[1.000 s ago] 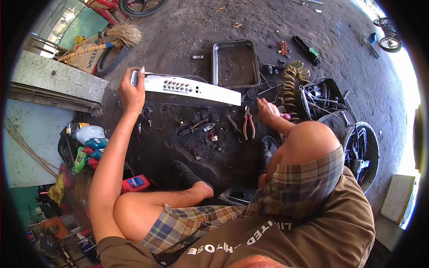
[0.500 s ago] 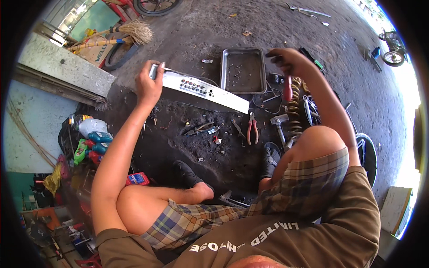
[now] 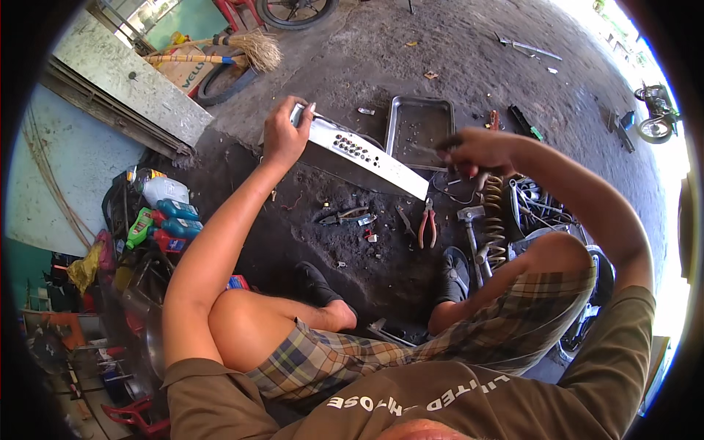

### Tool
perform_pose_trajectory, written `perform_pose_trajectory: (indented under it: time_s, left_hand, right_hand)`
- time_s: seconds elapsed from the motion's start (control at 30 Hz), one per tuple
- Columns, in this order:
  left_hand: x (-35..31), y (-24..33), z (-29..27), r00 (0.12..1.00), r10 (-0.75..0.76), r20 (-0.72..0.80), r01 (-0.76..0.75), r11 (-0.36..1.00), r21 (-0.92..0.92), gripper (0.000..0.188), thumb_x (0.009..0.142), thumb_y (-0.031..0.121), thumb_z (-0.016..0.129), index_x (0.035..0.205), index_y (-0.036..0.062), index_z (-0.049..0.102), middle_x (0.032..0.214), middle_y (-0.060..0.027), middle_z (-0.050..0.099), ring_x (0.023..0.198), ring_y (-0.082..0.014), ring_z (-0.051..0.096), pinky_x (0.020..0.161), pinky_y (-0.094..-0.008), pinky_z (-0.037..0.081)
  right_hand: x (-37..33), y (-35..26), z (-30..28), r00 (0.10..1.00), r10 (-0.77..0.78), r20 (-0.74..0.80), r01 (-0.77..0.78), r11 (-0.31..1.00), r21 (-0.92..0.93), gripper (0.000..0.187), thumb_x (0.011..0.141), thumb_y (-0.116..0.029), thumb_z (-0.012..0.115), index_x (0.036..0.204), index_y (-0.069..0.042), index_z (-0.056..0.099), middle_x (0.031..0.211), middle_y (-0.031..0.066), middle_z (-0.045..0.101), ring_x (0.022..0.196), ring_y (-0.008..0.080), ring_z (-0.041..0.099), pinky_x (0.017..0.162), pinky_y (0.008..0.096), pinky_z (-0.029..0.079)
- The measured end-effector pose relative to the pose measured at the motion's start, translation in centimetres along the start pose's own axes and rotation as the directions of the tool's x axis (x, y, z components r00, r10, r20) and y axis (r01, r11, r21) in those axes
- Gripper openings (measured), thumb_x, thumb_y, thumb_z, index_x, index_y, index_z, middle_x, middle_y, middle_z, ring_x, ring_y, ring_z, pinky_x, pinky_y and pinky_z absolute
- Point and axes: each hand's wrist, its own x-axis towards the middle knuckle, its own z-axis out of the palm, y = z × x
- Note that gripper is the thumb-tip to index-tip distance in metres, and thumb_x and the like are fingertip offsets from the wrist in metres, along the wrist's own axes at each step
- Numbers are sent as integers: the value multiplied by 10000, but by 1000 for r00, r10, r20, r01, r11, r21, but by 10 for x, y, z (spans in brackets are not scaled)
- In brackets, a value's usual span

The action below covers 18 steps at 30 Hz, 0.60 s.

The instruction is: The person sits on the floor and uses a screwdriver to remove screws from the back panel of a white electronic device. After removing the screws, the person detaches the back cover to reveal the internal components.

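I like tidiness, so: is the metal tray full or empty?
Not empty, not full: small bits lie thinly scattered in the metal tray.

A long white socketed panel (image 3: 364,156) slants, right end nearer.

1. White capital letters run across my brown shirt (image 3: 407,403), upside down to me.
2. Dark capitals stand on the tan cardboard box (image 3: 187,71).
3. Bottle labels (image 3: 177,209) are too small to read.
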Motion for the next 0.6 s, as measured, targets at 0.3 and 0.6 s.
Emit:
perform_pose_trajectory:
  time_s: [0.3, 0.6]
  left_hand:
    - [1, -1, 2, 999, -26, 33, 28, 997, -73, 237, 1029, 255, 771, 1036, 25, 715, 945, -197, 759, 908, -417, 753, 804, -481, 566]
    - [-5, -5, -7, 997, -26, 71, 34, 994, -108, 216, 1030, 232, 775, 1032, 26, 712, 917, -181, 752, 875, -390, 753, 787, -458, 564]
  right_hand:
    - [2, -50, 69, 734, -647, -208, 442, 687, -576, 428, 950, -132, 692, 1364, -45, 753, 1136, 245, 807, 1042, 363, 792, 982, 442, 613]
    - [27, -31, 91, 747, -635, -195, 468, 712, -524, 432, 896, -128, 687, 1311, -41, 769, 1079, 241, 805, 1045, 426, 779, 991, 492, 608]
